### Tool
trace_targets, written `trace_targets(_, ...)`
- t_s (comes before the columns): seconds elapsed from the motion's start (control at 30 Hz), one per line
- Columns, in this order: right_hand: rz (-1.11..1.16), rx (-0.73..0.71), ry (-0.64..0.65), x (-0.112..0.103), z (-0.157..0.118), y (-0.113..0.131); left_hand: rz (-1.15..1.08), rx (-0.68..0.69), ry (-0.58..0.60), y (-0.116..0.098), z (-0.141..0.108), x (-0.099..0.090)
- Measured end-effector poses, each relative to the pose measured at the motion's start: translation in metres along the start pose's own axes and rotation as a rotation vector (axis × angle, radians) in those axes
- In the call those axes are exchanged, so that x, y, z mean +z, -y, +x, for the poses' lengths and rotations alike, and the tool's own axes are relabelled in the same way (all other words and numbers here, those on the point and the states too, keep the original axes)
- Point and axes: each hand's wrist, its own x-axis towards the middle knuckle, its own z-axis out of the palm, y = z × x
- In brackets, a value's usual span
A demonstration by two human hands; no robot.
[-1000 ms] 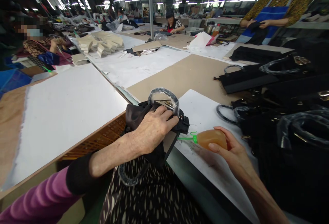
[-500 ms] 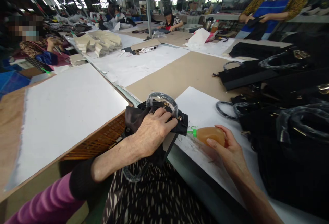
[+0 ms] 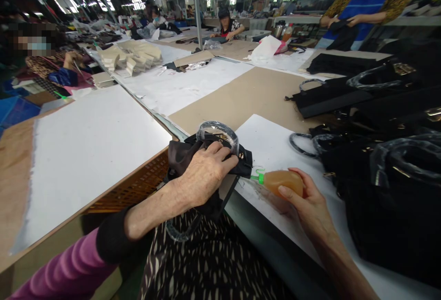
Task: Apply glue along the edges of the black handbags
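My left hand (image 3: 208, 171) is closed over the top of a black handbag (image 3: 182, 157), pressing its fabric with curled fingers. The bag rests at the table edge above my lap, and one plastic-wrapped handle (image 3: 220, 127) arches up behind my knuckles. A second wrapped handle hangs below by my lap. In my right hand (image 3: 306, 199) is a squeeze bottle (image 3: 282, 182) of amber-brown liquid, lying sideways between thumb and fingers. Its green nozzle (image 3: 257, 178) points left and meets or nearly meets the bag's right end; actual contact is unclear.
More black handbags (image 3: 392, 189) with wrapped handles are heaped along the right. White sheets and brown board (image 3: 248, 93) cover the table. An orange crate (image 3: 134, 185) sits under the left tabletop (image 3: 96, 144). Cream pieces (image 3: 131, 56) lie farther back. Several co-workers are around the tables.
Almost nothing differs. The bottle and my right hand have shifted very slightly to the right, while my left hand keeps its hold on the handbag.
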Motion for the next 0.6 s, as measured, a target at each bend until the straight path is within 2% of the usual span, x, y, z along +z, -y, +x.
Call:
trace_targets(0.17,-0.056,-0.024,-0.088,-0.0032,0.0000,0.0079,0.005,0.002,-0.001,0.0013,-0.0008,0.0011)
trace_targets(0.4,-0.043,-0.028,0.009,-0.0004,0.0014,0.0021,-0.008,0.006,0.006,0.0007,-0.0004,-0.0011)
trace_targets(0.6,-0.094,-0.023,0.030,0.0029,-0.0023,0.0026,-0.016,0.010,-0.008,0.0003,-0.0009,0.0002)
